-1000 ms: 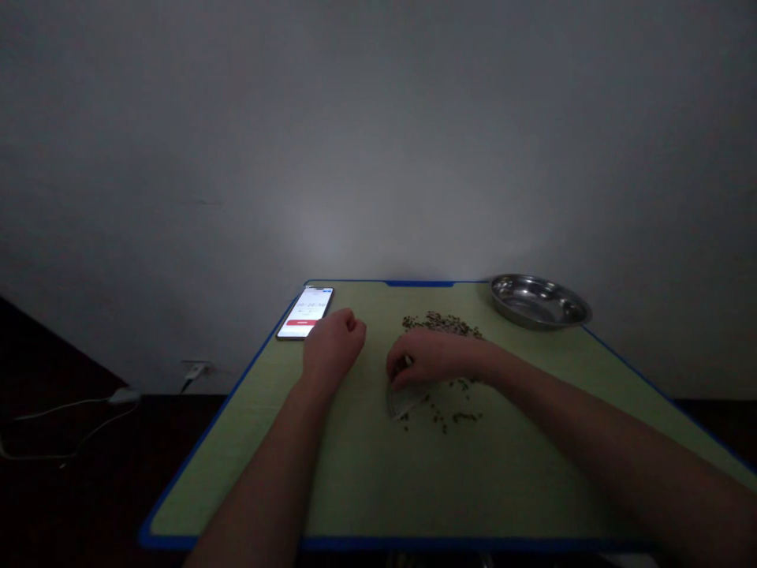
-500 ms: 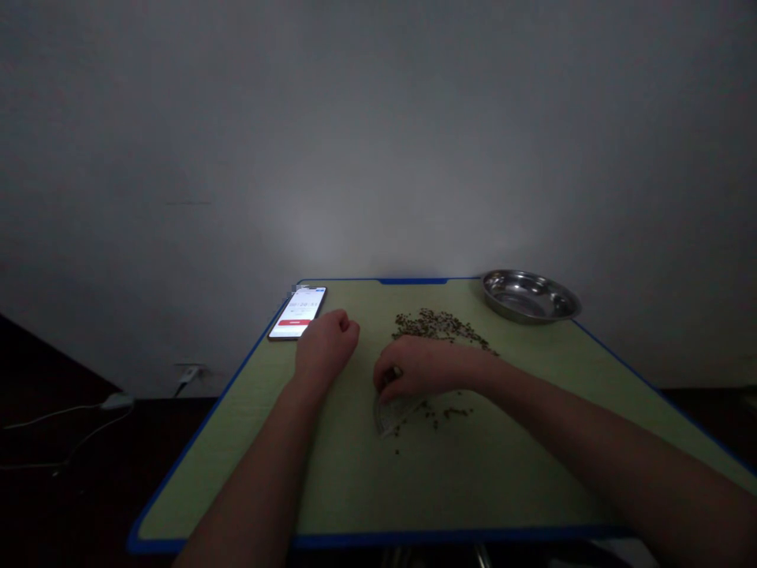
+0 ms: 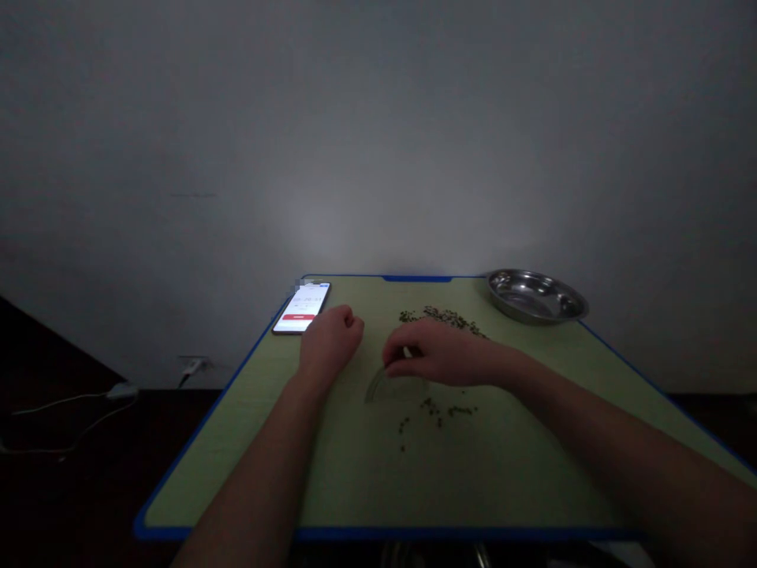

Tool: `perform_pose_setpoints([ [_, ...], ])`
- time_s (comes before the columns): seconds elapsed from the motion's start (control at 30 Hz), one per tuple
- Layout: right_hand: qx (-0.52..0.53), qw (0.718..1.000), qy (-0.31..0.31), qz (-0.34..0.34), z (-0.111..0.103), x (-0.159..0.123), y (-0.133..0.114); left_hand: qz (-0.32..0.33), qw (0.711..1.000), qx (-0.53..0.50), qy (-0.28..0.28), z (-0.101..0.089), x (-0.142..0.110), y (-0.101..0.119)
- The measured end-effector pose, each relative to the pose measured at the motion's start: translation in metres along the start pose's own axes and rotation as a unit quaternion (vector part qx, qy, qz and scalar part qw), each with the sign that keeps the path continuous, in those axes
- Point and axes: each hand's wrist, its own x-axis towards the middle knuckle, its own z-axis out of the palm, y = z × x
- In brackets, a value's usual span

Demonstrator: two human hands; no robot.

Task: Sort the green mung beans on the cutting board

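My left hand (image 3: pixel 332 339) rests as a closed fist on the green tabletop, just in front of the phone (image 3: pixel 303 306); nothing shows in its fingers. My right hand (image 3: pixel 434 351) pinches the top of a clear curved plastic piece, which looks like a protractor (image 3: pixel 374 385), between thumb and fingers. The protractor is tilted on or just above the table, and its far part is hidden by the hand. Behind the hand lies a pile of small brown-green grains (image 3: pixel 453 317). Several loose grains (image 3: pixel 430 407) are scattered nearer to me.
A shiny steel bowl (image 3: pixel 535 298) stands at the table's back right corner. The phone's lit screen shows a timer with a red button. Blue edging (image 3: pixel 378 533) runs round the table, whose back meets a grey wall (image 3: pixel 378 142). White cables (image 3: pixel 121 392) lie at the left.
My right hand has lifted slightly away from me with the protractor, uncovering table in front of it. The protractor has turned, showing its curved edge at the left. My left hand stays put.
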Motion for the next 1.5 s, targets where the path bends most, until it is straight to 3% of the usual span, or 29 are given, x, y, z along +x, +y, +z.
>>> perform_pose_setpoints([
  [0.17,-0.052,0.995,0.064,0.05,-0.014,-0.03,0.009,0.002,1.0,-0.003,-0.017,0.0,-0.002,0.001],
  [0.4,-0.088,0.995,0.039,0.037,-0.005,-0.056,0.024,0.002,1.0,0.007,-0.029,0.001,-0.003,0.002],
  [0.77,-0.08,0.995,0.042,0.045,0.005,-0.064,0.036,0.004,0.999,0.003,-0.047,-0.001,-0.003,0.003],
  [1.07,-0.057,0.998,0.017,0.031,0.003,-0.066,0.03,0.014,0.999,-0.003,-0.049,0.001,-0.003,0.003],
  [1.33,-0.069,0.996,0.048,0.043,0.002,-0.068,0.033,0.011,0.998,-0.004,-0.056,0.001,-0.005,0.005],
  [1.5,-0.061,0.997,0.021,0.037,0.003,-0.068,0.029,0.014,0.998,0.0,-0.055,0.0,-0.005,0.005],
])
